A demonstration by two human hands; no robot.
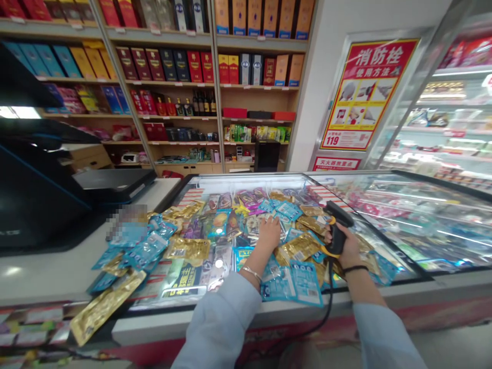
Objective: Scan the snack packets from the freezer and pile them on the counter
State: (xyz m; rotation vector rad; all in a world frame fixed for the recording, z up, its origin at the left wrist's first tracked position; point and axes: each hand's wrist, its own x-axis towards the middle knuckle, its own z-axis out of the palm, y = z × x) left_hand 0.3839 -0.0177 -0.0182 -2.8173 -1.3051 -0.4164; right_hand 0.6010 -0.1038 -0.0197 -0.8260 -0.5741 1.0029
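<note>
Pale-blue sleeves point(219, 323) are lying foremost, between four and seven o'clock. Principal item: black handheld scanner point(338, 237), sitting at four o'clock, the right hand point(350, 247) gripping its handle. Left hand point(269, 233), five o'clock, is resting, fingers bent, among blue packets point(303, 282) and gold packets point(296, 249); cannot tell whether it is pinching one. Handling, as judged: keeping one packet flat and squaring the scanner to its code should serve best. Containers: glass-topped case point(154, 326), six o'clock, is bearing loose packets; wall shelves point(192, 38), eleven o'clock, are holding boxes point(168, 64) and bottles point(200, 103).
</note>
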